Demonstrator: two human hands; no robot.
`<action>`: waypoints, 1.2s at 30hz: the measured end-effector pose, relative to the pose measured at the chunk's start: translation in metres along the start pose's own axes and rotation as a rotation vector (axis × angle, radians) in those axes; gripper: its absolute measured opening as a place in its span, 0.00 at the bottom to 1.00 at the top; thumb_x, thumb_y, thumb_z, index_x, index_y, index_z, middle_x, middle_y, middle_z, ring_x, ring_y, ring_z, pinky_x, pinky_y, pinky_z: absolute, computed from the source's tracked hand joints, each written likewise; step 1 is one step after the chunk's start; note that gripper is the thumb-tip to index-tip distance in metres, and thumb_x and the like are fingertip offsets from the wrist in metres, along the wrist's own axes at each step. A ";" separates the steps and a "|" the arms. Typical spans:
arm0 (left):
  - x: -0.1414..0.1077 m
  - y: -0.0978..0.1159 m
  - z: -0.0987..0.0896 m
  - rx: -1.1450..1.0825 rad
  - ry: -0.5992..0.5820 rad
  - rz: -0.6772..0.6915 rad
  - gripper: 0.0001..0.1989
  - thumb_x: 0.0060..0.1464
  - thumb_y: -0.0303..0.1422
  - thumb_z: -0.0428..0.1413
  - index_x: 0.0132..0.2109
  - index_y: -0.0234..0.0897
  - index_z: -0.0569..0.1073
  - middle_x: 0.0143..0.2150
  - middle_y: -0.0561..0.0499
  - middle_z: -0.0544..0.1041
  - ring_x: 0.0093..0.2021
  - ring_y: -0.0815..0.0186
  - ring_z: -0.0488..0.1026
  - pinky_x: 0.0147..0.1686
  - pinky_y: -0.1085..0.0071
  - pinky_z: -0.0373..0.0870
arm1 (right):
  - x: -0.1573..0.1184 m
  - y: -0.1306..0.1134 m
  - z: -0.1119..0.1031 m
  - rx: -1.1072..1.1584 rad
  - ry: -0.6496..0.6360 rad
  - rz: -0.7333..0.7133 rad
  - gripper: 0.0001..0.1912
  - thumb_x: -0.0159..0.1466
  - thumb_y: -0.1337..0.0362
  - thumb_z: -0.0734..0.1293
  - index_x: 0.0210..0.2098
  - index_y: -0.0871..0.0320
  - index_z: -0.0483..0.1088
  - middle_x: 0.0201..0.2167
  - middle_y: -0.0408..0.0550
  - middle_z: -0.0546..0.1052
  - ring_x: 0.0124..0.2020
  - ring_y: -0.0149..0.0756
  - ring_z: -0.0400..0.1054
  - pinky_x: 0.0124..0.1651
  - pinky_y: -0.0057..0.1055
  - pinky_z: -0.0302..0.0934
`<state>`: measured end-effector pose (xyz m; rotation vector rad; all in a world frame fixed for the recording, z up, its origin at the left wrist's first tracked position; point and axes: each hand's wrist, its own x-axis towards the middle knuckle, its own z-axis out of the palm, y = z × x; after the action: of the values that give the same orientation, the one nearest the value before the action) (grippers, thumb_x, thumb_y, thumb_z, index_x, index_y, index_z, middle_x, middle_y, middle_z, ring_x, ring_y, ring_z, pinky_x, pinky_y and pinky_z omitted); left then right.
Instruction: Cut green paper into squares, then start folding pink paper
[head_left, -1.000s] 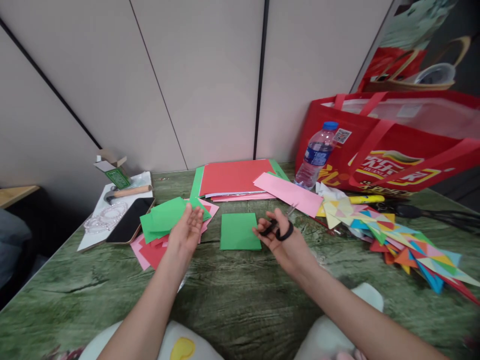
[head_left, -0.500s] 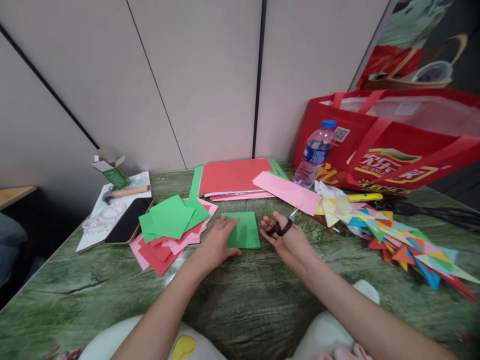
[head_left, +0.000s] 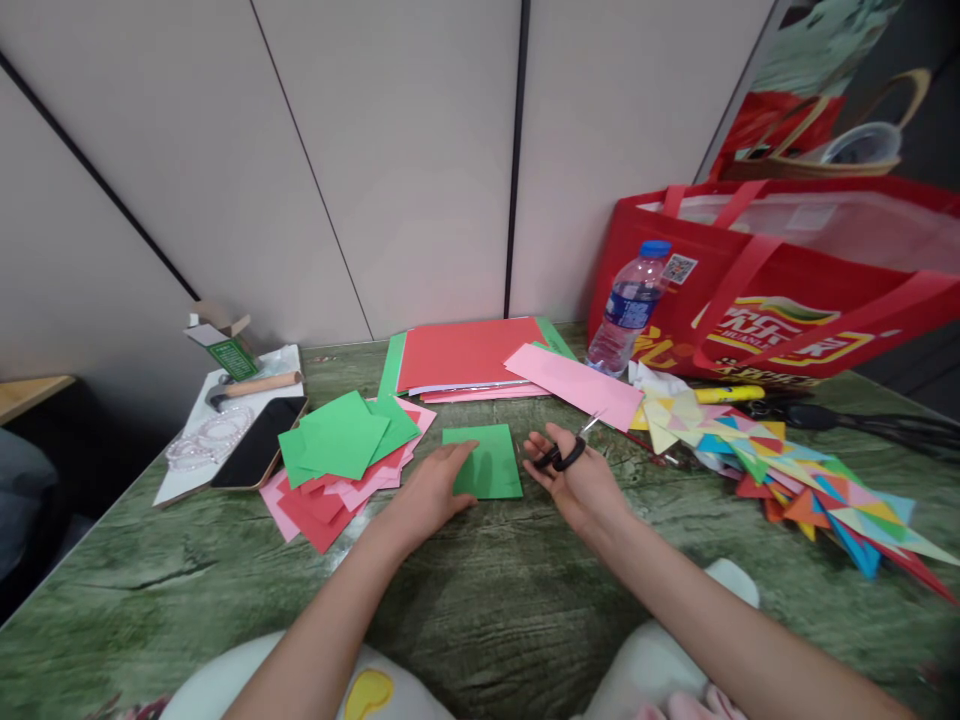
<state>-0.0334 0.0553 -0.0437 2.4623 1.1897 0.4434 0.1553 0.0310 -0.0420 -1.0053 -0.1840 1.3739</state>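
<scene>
A green paper square [head_left: 496,462] lies flat on the table in front of me. My left hand [head_left: 431,492] rests over its left edge, thumb and fingers apart around the near-left corner. Just right of the sheet, palm turned up, is my right hand [head_left: 583,482]. It holds scissors [head_left: 571,455], with the black handles looped on the fingers and the blades pointing away to the right. To the left of my left hand, green squares [head_left: 341,437] overlap on a pile of red and pink squares [head_left: 324,510]. A pink strip [head_left: 574,382] lies beyond the scissors.
At the back sits a stack of coloured sheets [head_left: 472,355]. A water bottle [head_left: 628,310] stands before a red bag [head_left: 787,270]. Folded paper pieces [head_left: 810,475] spread at the right, near a yellow marker [head_left: 729,394]. Leftward are a phone [head_left: 259,440], a hammer [head_left: 259,384] and a small box [head_left: 231,352].
My left hand's fingers have drawn slightly closer together and shifted a little left on the green square. The scissors and my right hand have barely moved.
</scene>
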 end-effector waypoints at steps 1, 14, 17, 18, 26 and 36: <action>0.000 0.001 -0.001 0.001 -0.006 0.002 0.34 0.42 0.28 0.59 0.57 0.36 0.58 0.56 0.41 0.64 0.55 0.58 0.62 0.53 0.62 0.58 | -0.001 -0.001 0.001 0.001 -0.003 0.008 0.10 0.49 0.64 0.69 0.27 0.56 0.64 0.23 0.39 0.74 0.26 0.28 0.69 0.35 0.31 0.65; 0.002 0.002 -0.003 -0.006 0.036 -0.047 0.12 0.52 0.26 0.46 0.40 0.39 0.72 0.38 0.47 0.76 0.45 0.61 0.71 0.42 0.67 0.65 | -0.004 -0.003 0.005 0.110 0.031 0.021 0.06 0.52 0.67 0.67 0.26 0.58 0.64 0.20 0.39 0.73 0.24 0.28 0.68 0.33 0.32 0.67; 0.005 0.006 -0.008 -0.036 0.205 -0.121 0.11 0.52 0.27 0.46 0.38 0.36 0.72 0.33 0.47 0.77 0.34 0.63 0.73 0.36 0.69 0.66 | -0.004 -0.002 0.005 0.113 0.035 0.017 0.05 0.53 0.67 0.66 0.26 0.59 0.64 0.19 0.40 0.73 0.23 0.28 0.68 0.32 0.32 0.68; 0.006 0.009 -0.011 -0.059 0.293 -0.133 0.11 0.53 0.27 0.45 0.39 0.36 0.72 0.33 0.47 0.77 0.33 0.64 0.73 0.35 0.70 0.65 | -0.004 -0.002 0.005 0.117 0.029 0.018 0.05 0.53 0.68 0.66 0.25 0.59 0.64 0.19 0.40 0.72 0.23 0.28 0.68 0.32 0.32 0.68; 0.005 0.029 -0.027 -0.789 0.763 -0.044 0.04 0.51 0.29 0.51 0.36 0.37 0.69 0.46 0.44 0.74 0.48 0.62 0.69 0.44 0.67 0.64 | -0.008 -0.002 0.010 0.120 0.005 0.018 0.06 0.52 0.69 0.67 0.23 0.59 0.64 0.18 0.41 0.73 0.23 0.29 0.68 0.33 0.35 0.70; 0.006 0.030 -0.037 -1.521 0.659 -0.197 0.06 0.43 0.28 0.58 0.28 0.36 0.67 0.50 0.48 0.72 0.47 0.62 0.69 0.40 0.69 0.66 | -0.008 0.004 0.009 0.052 -0.148 0.020 0.17 0.38 0.71 0.75 0.26 0.60 0.67 0.20 0.40 0.73 0.24 0.28 0.69 0.35 0.30 0.69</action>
<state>-0.0255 0.0496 0.0033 0.8776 0.7118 1.4578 0.1444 0.0274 -0.0360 -0.8653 -0.2481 1.4645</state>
